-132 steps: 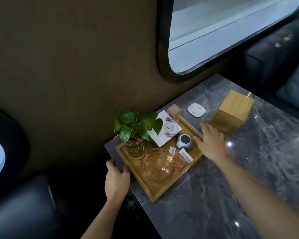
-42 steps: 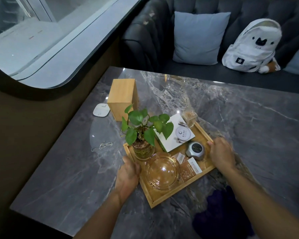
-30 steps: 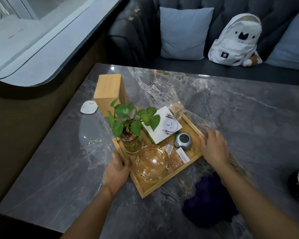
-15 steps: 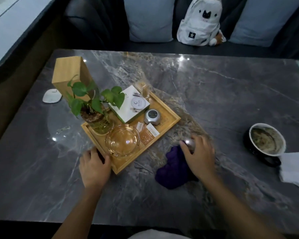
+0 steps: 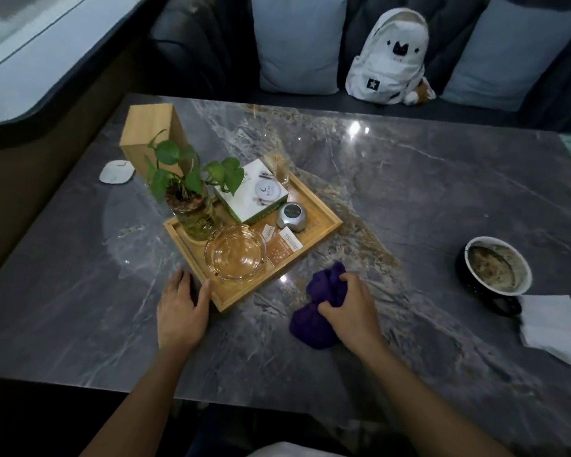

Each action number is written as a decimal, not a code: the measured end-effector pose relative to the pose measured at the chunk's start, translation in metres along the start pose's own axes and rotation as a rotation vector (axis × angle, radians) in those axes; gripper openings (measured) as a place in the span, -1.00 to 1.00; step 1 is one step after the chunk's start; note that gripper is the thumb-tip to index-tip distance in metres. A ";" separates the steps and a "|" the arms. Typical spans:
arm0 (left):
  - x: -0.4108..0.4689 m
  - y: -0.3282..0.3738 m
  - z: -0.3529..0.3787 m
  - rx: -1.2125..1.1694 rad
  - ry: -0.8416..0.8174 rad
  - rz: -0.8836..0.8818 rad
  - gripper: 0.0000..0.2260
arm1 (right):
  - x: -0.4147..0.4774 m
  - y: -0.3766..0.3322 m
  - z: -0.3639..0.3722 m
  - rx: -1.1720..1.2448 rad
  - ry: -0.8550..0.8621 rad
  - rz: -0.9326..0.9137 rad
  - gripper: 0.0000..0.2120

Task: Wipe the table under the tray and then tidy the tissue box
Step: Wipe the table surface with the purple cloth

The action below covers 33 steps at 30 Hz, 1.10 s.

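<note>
**Head view: cloth in one hand, tray under the other**

Head view, left of centre: the wooden tray (image 5: 323, 222) sits skewed on the grey marble table (image 5: 409, 179), one corner pointing toward the lower edge of the frame. It carries a potted plant (image 5: 192, 189) in a glass jar, a glass ashtray (image 5: 234, 257), a white-and-green box (image 5: 256, 196), a small round grey device (image 5: 291, 216) and a few paper packets (image 5: 282, 247).

The left hand (image 5: 180, 311) lies flat and spread on the table, thumb touching the tray's near-left rim. The right hand (image 5: 351, 311) is curled tight around a bunched purple cloth (image 5: 317, 311), just beside the tray's near corner.

The wooden tissue box (image 5: 149, 133) stands upright in the upper left, behind the plant, with a white pad (image 5: 116, 172) beside it.

At the right edge, a used dark cup (image 5: 495, 270) stands next to a white napkin (image 5: 554, 328).
</note>
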State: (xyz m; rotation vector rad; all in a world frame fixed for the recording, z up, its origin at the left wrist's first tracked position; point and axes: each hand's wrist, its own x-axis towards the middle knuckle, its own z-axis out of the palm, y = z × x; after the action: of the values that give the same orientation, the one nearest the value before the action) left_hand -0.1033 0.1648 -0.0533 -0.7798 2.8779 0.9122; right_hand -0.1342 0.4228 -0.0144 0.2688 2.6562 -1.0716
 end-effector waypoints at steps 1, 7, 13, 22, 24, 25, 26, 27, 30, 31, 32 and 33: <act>0.000 -0.001 -0.003 -0.006 -0.005 0.002 -0.45 | 0.000 -0.002 0.001 0.027 0.003 -0.011 -0.47; -0.002 -0.018 -0.021 -0.040 0.023 -0.033 -0.49 | -0.009 -0.033 0.001 0.161 -0.036 -0.131 -0.51; 0.001 -0.046 -0.049 -0.088 0.162 -0.134 -0.58 | -0.020 -0.100 0.018 0.171 -0.080 -0.393 -0.55; 0.016 -0.099 -0.096 0.024 0.236 -0.245 -0.44 | -0.013 -0.192 0.085 0.059 -0.177 -0.638 -0.50; 0.022 -0.112 -0.101 0.072 0.256 -0.276 -0.39 | -0.007 -0.208 0.103 0.046 -0.192 -0.657 -0.50; 0.025 -0.119 -0.103 0.100 0.266 -0.291 -0.37 | -0.003 -0.216 0.112 0.036 -0.198 -0.665 -0.49; 0.028 -0.126 -0.105 0.129 0.269 -0.309 -0.36 | 0.001 -0.225 0.122 0.023 -0.198 -0.674 -0.48; 0.030 -0.134 -0.106 0.152 0.267 -0.331 -0.35 | 0.005 -0.232 0.131 0.002 -0.190 -0.684 -0.47; 0.035 -0.156 -0.105 0.191 0.242 -0.388 -0.32 | 0.020 -0.252 0.158 -0.073 -0.154 -0.702 -0.46; 0.035 -0.160 -0.104 0.206 0.235 -0.396 -0.32 | 0.025 -0.258 0.166 -0.091 -0.148 -0.695 -0.46; 0.035 -0.163 -0.102 0.221 0.236 -0.396 -0.31 | 0.031 -0.262 0.173 -0.104 -0.145 -0.680 -0.46; 0.036 -0.165 -0.100 0.234 0.245 -0.392 -0.31 | 0.036 -0.267 0.179 -0.113 -0.142 -0.669 -0.47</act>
State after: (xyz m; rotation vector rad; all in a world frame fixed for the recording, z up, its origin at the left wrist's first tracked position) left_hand -0.0445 -0.0224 -0.0644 -1.4421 2.7878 0.4554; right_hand -0.2085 0.1107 0.0242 -0.7397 2.7124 -1.0403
